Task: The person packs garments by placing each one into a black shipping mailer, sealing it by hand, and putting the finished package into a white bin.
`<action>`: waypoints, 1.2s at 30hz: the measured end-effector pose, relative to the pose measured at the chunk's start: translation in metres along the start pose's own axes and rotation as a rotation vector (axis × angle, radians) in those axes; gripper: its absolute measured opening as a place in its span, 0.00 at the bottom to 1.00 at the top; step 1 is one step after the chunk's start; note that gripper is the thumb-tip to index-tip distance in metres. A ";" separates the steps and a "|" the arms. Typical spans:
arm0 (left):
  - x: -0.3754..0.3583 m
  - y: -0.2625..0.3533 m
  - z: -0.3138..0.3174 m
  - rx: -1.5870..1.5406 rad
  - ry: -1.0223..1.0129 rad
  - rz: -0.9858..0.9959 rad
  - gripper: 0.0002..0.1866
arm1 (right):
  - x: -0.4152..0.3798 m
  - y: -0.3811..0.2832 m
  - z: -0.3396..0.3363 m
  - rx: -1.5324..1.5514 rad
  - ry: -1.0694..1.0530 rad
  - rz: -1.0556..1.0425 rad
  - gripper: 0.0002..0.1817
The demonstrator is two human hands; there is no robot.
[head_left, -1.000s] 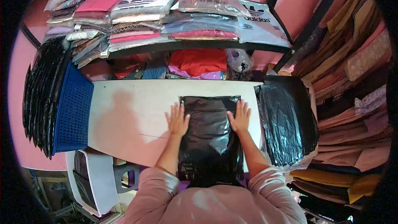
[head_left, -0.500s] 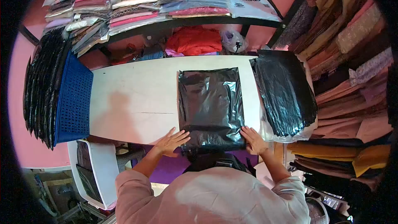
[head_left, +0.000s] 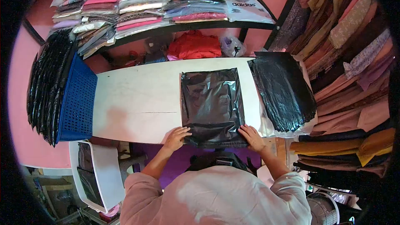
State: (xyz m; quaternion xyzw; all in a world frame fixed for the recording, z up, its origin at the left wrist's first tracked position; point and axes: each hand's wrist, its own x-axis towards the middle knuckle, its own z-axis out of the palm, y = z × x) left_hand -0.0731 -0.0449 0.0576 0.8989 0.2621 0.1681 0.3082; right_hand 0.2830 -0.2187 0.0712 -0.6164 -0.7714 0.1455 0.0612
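A black plastic package [head_left: 212, 100] lies flat on the white table [head_left: 133, 100], its lower end at the table's front edge. My left hand [head_left: 178, 136] touches the package's lower left edge, fingers stretched toward it. At the lower right edge rests my right hand [head_left: 251, 136], its fingers extended over the border. Neither hand is closed round anything.
Stacked black plastic bags [head_left: 285, 93] lie on the table's right end. A blue basket [head_left: 77, 100] with many black packages stands at the left. Behind is a shelf [head_left: 183, 26] of wrapped clothes; garments [head_left: 354, 96] hang at the right. A white bin [head_left: 109, 179] sits below.
My left hand has shifted slightly up to the package's edge, and my right hand slightly up. The camera view has moved a little.
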 end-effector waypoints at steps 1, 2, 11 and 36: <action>-0.002 -0.002 0.001 0.054 -0.007 0.065 0.26 | 0.000 0.002 0.004 -0.003 0.003 -0.001 0.39; -0.003 -0.003 0.001 0.057 -0.004 0.066 0.26 | -0.001 0.005 0.008 0.034 0.071 -0.066 0.35; 0.007 -0.025 0.026 0.034 0.424 -0.176 0.09 | 0.037 0.008 0.005 0.675 0.555 0.424 0.11; 0.078 0.059 0.004 0.486 0.478 -0.419 0.29 | 0.117 -0.024 0.003 -0.021 0.024 -0.041 0.38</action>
